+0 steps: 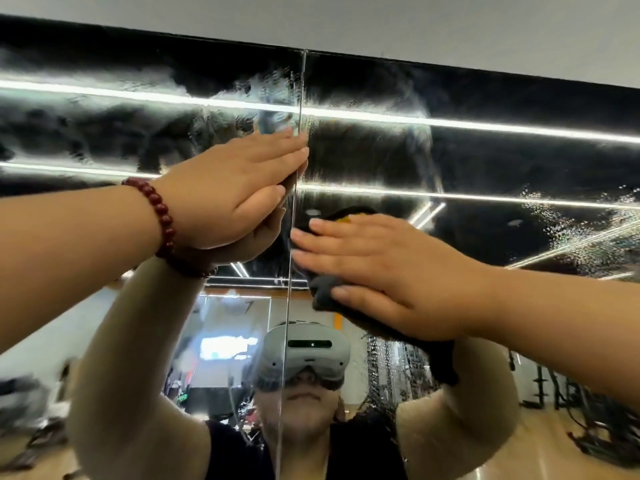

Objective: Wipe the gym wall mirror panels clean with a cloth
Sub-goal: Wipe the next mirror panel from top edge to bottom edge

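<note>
Two mirror panels meet at a vertical seam. My left hand, with a red bead bracelet at the wrist, lies flat on the left panel, fingers straight, tips touching the seam. My right hand presses a dark grey cloth flat against the right panel just right of the seam. The fingers are straight and spread over the cloth, which shows above and below the hand. Wet smears and droplets cover the upper glass of both panels.
The mirror's top edge meets a pale wall above. A droplet patch sits at the far right of the right panel. The glass reflects a person with a headset, ceiling light strips, a wooden floor and gym racks.
</note>
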Tool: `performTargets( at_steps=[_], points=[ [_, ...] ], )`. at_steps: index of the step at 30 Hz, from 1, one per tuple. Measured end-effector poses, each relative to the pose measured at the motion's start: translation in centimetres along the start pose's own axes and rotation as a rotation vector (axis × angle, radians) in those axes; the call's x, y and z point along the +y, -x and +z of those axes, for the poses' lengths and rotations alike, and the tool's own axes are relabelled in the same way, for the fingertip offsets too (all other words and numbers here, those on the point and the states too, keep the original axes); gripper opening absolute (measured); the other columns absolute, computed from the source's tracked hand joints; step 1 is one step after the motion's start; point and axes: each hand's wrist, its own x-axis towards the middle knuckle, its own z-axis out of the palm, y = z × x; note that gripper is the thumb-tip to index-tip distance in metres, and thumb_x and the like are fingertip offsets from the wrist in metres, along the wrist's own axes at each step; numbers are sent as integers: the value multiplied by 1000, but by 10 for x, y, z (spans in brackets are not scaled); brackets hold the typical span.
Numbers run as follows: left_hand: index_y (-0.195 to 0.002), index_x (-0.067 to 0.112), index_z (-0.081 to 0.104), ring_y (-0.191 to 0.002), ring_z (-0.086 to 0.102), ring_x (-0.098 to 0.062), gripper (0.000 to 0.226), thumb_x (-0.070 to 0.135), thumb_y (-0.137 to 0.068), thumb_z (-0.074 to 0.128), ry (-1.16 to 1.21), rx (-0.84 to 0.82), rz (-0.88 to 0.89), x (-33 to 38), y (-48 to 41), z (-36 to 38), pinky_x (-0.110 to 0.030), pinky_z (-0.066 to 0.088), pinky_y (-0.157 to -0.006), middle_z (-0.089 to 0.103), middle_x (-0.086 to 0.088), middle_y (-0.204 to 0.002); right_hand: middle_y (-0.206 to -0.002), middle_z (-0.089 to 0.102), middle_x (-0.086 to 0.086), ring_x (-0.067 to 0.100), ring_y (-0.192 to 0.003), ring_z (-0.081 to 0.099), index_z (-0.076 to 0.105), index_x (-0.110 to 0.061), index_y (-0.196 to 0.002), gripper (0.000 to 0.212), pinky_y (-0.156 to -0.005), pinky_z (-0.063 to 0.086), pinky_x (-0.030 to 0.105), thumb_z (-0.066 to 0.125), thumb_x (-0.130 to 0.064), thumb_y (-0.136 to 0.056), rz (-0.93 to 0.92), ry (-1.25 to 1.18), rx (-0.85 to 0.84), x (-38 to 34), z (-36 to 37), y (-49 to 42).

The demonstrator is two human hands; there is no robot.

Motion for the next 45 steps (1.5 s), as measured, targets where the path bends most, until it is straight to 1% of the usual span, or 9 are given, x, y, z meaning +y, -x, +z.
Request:
performTargets(
  at_steps=[3,8,13,16,23,32,34,39,45],
  points=[
    [-154,12,25,-150,9,-12,71,46,-93,14,0,-9,28,9,9,2,-35,6,-122,15,0,-162,-158,31,-7,9,-148,22,37,-21,-151,52,-120,14,31,30,-39,-103,3,-32,7,6,0,6],
    [-155,8,24,-150,11,-17,68,43,-96,16,-57,-14,56,18,19,5,-28,0,-120,16,-5,-162,-162,23,-3,13,-151,15,32,-17,-153,49,-123,11,33,36,-30,-106,453,-98,156,53,-23,-32],
    [-154,6,25,-150,14,-20,68,41,-96,18,-72,1,47,20,24,8,-38,9,-121,19,-8,-162,-155,37,-1,17,-146,31,42,-17,-148,53,-118,26,43,34,-38,-100,71,-19,86,-6,6,-1],
    [-155,9,19,-150,6,-16,70,45,-94,14,-47,-8,11,26,25,8,-34,3,-121,14,-6,-163,-157,34,-8,9,-148,25,40,-24,-150,50,-120,20,35,34,-38,-103,-47,-15,0,-25,12,24],
    [-155,7,22,-150,9,-19,68,42,-96,17,-46,16,6,42,33,14,-23,-7,-118,14,-8,-162,-162,22,-4,14,-151,15,30,-19,-154,55,-123,13,38,31,-37,-102,429,-66,117,34,-20,-16],
    [-154,5,23,-151,10,-22,68,40,-96,19,-34,6,13,48,43,17,-37,5,-121,16,-10,-162,-157,37,-4,14,-147,28,42,-20,-149,50,-119,20,35,33,-37,-103,-85,26,-9,-34,18,37],
    [-154,5,23,-151,13,-23,67,39,-96,20,-39,-4,19,51,48,16,-38,8,-121,17,-11,-162,-156,37,-2,16,-147,29,42,-17,-149,50,-119,19,34,33,-36,-103,-81,18,-43,-24,11,30],
    [-152,-1,29,-148,21,-30,66,36,-97,24,-82,12,45,60,59,19,-38,9,-120,24,-18,-159,-160,28,2,19,-150,22,33,-15,-153,59,-120,15,35,26,-40,-100,331,-18,81,6,-8,-1],
    [-151,-3,29,-148,20,-33,64,31,-97,28,-90,19,86,66,72,25,-39,9,-120,24,-21,-159,-158,33,-4,15,-148,26,39,-22,-150,52,-119,22,41,31,-40,-103,-26,37,-11,-69,33,51]
  ],
)
